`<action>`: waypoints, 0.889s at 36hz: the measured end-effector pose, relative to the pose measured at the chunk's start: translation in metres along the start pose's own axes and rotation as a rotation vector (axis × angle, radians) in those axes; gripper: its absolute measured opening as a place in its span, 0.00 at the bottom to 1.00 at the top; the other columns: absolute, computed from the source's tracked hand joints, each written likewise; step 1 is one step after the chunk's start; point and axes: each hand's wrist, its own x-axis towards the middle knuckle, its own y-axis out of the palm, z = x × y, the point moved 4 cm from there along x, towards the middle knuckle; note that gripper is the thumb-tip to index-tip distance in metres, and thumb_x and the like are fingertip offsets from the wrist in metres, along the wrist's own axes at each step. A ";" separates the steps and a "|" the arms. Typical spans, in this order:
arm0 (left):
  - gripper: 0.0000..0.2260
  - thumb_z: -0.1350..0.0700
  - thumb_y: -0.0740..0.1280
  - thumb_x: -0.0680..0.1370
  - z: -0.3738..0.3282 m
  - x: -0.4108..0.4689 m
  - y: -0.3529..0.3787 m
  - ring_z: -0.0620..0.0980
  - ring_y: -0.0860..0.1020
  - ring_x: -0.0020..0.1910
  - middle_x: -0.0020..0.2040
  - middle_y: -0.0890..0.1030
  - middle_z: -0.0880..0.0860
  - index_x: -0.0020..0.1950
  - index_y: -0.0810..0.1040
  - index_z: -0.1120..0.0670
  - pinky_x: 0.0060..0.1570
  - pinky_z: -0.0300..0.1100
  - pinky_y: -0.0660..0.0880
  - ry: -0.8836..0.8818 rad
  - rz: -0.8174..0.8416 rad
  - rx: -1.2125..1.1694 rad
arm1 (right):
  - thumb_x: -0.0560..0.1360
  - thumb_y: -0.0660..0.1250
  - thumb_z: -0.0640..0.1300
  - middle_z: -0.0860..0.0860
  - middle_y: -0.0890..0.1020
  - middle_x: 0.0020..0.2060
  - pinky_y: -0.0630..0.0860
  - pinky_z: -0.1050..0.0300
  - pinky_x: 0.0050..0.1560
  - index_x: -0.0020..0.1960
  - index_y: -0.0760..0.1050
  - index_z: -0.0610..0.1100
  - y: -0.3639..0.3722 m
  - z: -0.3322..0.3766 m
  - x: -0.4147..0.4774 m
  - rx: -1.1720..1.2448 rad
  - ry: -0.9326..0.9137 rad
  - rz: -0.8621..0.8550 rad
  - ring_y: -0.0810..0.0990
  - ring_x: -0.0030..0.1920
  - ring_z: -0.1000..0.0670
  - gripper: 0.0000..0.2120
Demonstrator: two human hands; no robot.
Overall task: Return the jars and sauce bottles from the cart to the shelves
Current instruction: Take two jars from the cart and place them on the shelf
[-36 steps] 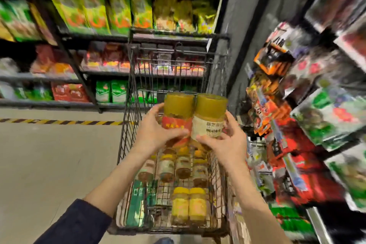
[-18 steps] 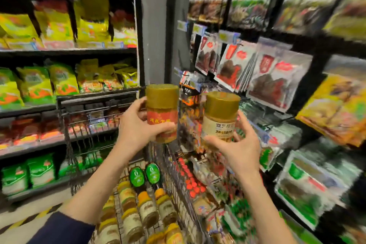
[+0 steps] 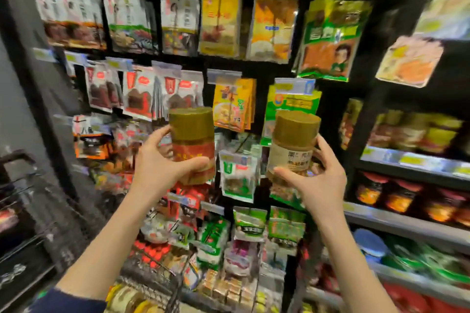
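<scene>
1. Holding two at once in the head view: the left hand (image 3: pixel 157 162) has its fingers (image 3: pixel 195 162) wrapped round the red-label jar (image 3: pixel 192 145), thumb across the front, closed firmly on the body below the gold lid.
2. Over on the other side, the right hand (image 3: pixel 318 180) cups the pale-label jar (image 3: pixel 292 147) from below and behind, fingers curled onto it. Both jars are upright, well apart, raised in front of the hanging packets (image 3: pixel 229 107).
3. Down at the bottom edge, the cart (image 3: pixel 152 274) shows its wire corner with more jars (image 3: pixel 127 297) inside, so plenty is left to return.
4. Off to the right, shelves (image 3: pixel 407 221) carry dark jars, likely the target zone, though blur hides the labels.
5. Risk call: with both hands full, neither can steady the other, and one jar could knock hanging packets or neighbouring jars while sliding in. Picking the wrong shelf is possible too.
</scene>
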 end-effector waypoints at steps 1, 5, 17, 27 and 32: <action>0.38 0.49 0.80 0.58 -0.011 -0.003 0.016 0.45 0.76 0.54 0.55 0.77 0.46 0.65 0.70 0.47 0.57 0.45 0.74 0.023 0.036 -0.021 | 0.58 0.81 0.43 0.54 0.78 0.58 0.74 0.58 0.60 0.70 0.67 0.47 -0.022 0.000 -0.001 -0.020 -0.001 -0.041 0.76 0.59 0.55 0.44; 0.37 0.54 0.80 0.60 -0.042 -0.014 0.056 0.38 0.75 0.48 0.51 0.76 0.41 0.66 0.69 0.49 0.49 0.32 0.70 0.076 0.116 -0.084 | 0.58 0.80 0.40 0.58 0.76 0.58 0.73 0.70 0.55 0.71 0.66 0.48 -0.080 0.001 -0.001 -0.045 0.004 -0.132 0.76 0.57 0.59 0.44; 0.35 0.56 0.80 0.61 -0.125 -0.057 0.209 0.44 0.75 0.52 0.49 0.74 0.40 0.63 0.67 0.44 0.54 0.37 0.72 0.115 0.304 -0.240 | 0.57 0.81 0.37 0.64 0.76 0.52 0.74 0.74 0.51 0.69 0.67 0.51 -0.259 -0.032 0.009 -0.137 -0.008 -0.351 0.75 0.50 0.73 0.44; 0.36 0.60 0.81 0.59 -0.166 -0.084 0.336 0.31 0.79 0.44 0.48 0.79 0.43 0.61 0.67 0.44 0.44 0.27 0.76 0.124 0.309 -0.333 | 0.57 0.81 0.39 0.66 0.76 0.51 0.76 0.63 0.50 0.69 0.66 0.54 -0.358 -0.076 0.044 -0.186 -0.005 -0.352 0.80 0.52 0.55 0.45; 0.37 0.56 0.82 0.58 -0.173 -0.083 0.374 0.45 0.80 0.53 0.51 0.80 0.45 0.59 0.67 0.40 0.54 0.43 0.77 0.120 0.303 -0.336 | 0.58 0.81 0.38 0.69 0.73 0.48 0.71 0.79 0.42 0.70 0.65 0.51 -0.379 -0.095 0.067 -0.153 -0.019 -0.323 0.76 0.47 0.72 0.45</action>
